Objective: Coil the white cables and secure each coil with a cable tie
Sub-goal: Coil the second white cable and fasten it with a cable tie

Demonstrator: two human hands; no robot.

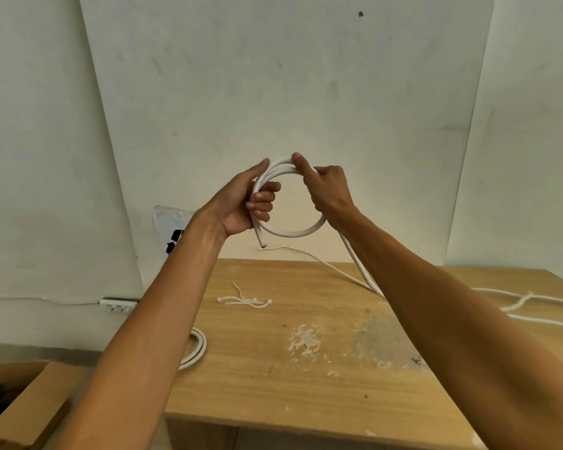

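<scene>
Above wooden table (322, 378), left hand (241, 206) and right hand (329, 190) both grip white cable (293, 233), coiling it; next, probably another loop, then a tie (244, 302).

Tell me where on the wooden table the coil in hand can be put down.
Free: the near middle of the wooden table, between the finished coil and the paint stains. Crowded: the far right, with loose cable, and around the cable ties.

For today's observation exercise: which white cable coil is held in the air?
The coil gripped by the left hand and right hand; the other coil lies on the table.
</scene>
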